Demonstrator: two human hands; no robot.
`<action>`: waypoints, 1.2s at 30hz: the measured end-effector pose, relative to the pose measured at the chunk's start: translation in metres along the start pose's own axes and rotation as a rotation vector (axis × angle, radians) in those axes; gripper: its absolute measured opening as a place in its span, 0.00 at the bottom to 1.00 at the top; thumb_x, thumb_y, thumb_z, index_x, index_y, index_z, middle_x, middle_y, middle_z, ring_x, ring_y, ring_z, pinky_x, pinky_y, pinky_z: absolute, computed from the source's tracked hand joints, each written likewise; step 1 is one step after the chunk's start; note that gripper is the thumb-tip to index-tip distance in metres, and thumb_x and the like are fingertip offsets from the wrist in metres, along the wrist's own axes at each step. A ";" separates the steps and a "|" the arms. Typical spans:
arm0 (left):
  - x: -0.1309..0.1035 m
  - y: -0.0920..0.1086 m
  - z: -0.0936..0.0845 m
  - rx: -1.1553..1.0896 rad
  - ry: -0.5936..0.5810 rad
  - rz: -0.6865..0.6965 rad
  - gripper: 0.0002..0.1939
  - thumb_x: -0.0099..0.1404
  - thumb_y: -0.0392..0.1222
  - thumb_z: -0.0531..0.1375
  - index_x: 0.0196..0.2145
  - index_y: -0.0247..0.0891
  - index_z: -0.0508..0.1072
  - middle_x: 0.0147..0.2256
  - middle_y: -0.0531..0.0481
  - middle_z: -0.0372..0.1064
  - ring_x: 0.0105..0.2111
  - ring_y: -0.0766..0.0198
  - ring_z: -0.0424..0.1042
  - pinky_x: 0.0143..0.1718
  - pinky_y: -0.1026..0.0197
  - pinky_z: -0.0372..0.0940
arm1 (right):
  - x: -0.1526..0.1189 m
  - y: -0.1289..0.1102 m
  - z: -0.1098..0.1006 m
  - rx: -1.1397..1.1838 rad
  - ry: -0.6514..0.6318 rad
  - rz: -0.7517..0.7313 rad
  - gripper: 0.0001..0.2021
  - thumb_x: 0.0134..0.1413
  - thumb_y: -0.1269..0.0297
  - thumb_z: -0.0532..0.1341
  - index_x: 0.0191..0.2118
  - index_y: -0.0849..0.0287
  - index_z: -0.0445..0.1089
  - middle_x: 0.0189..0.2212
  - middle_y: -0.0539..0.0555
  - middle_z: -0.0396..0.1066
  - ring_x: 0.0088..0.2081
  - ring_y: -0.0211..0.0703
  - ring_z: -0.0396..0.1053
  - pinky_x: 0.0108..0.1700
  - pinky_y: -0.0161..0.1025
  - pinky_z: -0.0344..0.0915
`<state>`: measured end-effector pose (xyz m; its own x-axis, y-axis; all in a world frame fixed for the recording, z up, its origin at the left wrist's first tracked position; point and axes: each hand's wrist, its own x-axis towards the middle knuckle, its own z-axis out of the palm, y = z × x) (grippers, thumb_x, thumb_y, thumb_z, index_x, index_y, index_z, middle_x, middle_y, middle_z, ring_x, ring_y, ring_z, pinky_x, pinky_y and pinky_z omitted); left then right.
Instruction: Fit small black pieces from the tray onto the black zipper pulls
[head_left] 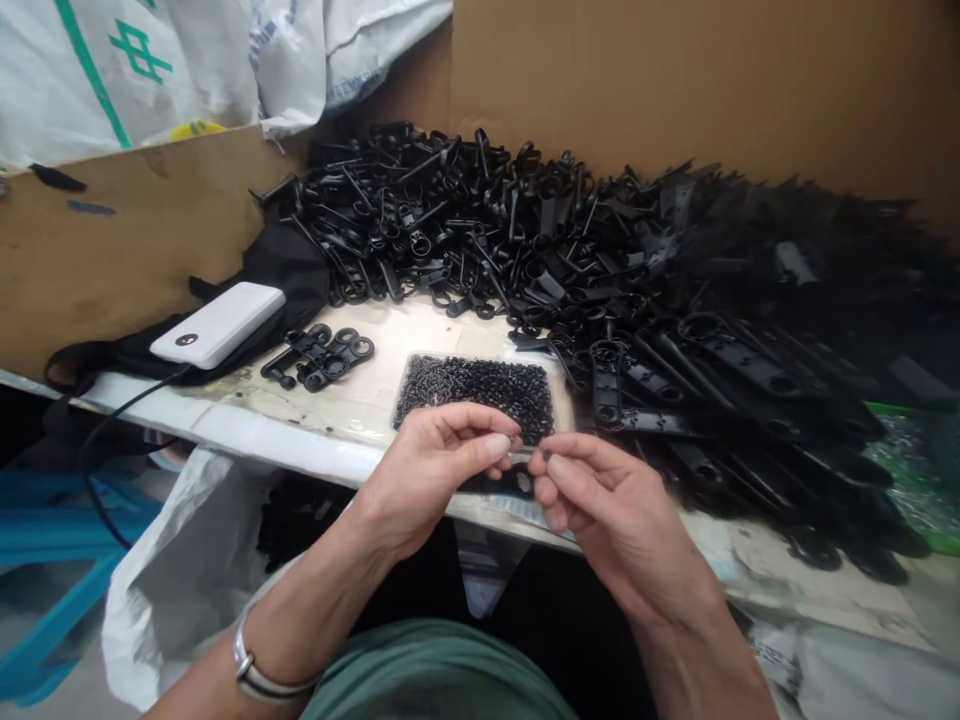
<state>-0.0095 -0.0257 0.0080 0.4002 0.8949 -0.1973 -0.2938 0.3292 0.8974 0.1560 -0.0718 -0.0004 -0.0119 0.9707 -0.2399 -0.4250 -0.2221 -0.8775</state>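
My left hand (442, 455) and my right hand (600, 490) meet over the table's front edge, thumbs and forefingers pinched. Between the fingertips shows a thin, small piece (523, 450), too tiny to name. Just under the fingers lies a black plastic part with a round hole (520, 482), mostly hidden by them. Right behind my hands is a clear shallow box (562, 392) full of tiny black pieces (487, 382). My left wrist wears a metal bracelet.
A large heap of black plastic parts (465, 220) spreads across the back and right of the table (337, 425). At left are a few black parts (321, 355) and a white power bank (217, 325) with a cable. Cardboard walls (675, 80) stand behind; a green tray (911, 470) is at right.
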 end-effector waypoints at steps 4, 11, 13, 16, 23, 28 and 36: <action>-0.002 -0.002 0.008 -0.047 -0.026 -0.038 0.05 0.57 0.36 0.66 0.33 0.33 0.76 0.25 0.51 0.72 0.27 0.70 0.68 0.32 0.67 0.62 | -0.004 0.001 -0.002 0.055 -0.008 0.030 0.07 0.47 0.66 0.69 0.35 0.58 0.76 0.29 0.51 0.75 0.24 0.31 0.68 0.25 0.27 0.66; -0.005 -0.006 0.013 -0.094 0.015 -0.046 0.06 0.54 0.35 0.68 0.32 0.33 0.77 0.26 0.52 0.71 0.27 0.72 0.67 0.31 0.70 0.61 | -0.007 0.003 -0.006 0.089 0.036 0.016 0.07 0.45 0.66 0.70 0.33 0.58 0.75 0.28 0.51 0.72 0.24 0.31 0.64 0.26 0.28 0.66; -0.006 -0.007 0.014 -0.116 -0.002 -0.064 0.06 0.54 0.35 0.68 0.32 0.33 0.77 0.25 0.52 0.71 0.26 0.72 0.67 0.30 0.70 0.61 | -0.008 0.005 -0.006 0.079 0.049 -0.001 0.07 0.45 0.66 0.70 0.33 0.58 0.75 0.26 0.50 0.71 0.24 0.31 0.64 0.26 0.28 0.66; -0.007 -0.008 0.015 -0.133 -0.018 -0.076 0.06 0.55 0.34 0.67 0.32 0.32 0.76 0.25 0.51 0.72 0.25 0.72 0.68 0.30 0.69 0.62 | -0.010 0.007 -0.005 0.009 0.072 -0.079 0.06 0.46 0.67 0.69 0.33 0.58 0.76 0.26 0.50 0.72 0.25 0.31 0.66 0.29 0.28 0.66; -0.007 -0.011 0.016 -0.142 -0.013 -0.069 0.06 0.54 0.33 0.68 0.32 0.32 0.76 0.25 0.51 0.73 0.25 0.73 0.69 0.30 0.70 0.63 | -0.012 0.011 0.000 -0.119 0.176 -0.222 0.05 0.45 0.67 0.70 0.31 0.56 0.76 0.34 0.50 0.72 0.26 0.31 0.64 0.29 0.31 0.65; -0.009 -0.014 0.017 -0.155 -0.010 -0.080 0.08 0.52 0.34 0.69 0.31 0.32 0.76 0.26 0.51 0.73 0.24 0.71 0.70 0.31 0.68 0.66 | -0.011 0.015 0.000 -0.138 0.160 -0.258 0.04 0.45 0.67 0.70 0.30 0.56 0.76 0.37 0.51 0.69 0.28 0.32 0.64 0.30 0.32 0.65; -0.010 -0.016 0.017 -0.158 -0.007 -0.084 0.06 0.53 0.33 0.68 0.30 0.32 0.75 0.24 0.50 0.74 0.24 0.70 0.71 0.31 0.68 0.66 | -0.013 0.014 -0.001 -0.077 0.165 -0.207 0.05 0.45 0.67 0.70 0.32 0.57 0.76 0.33 0.51 0.72 0.25 0.32 0.65 0.28 0.32 0.66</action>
<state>0.0055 -0.0454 0.0023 0.4353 0.8602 -0.2656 -0.3916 0.4465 0.8045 0.1509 -0.0876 -0.0104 0.2184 0.9695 -0.1112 -0.3326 -0.0332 -0.9425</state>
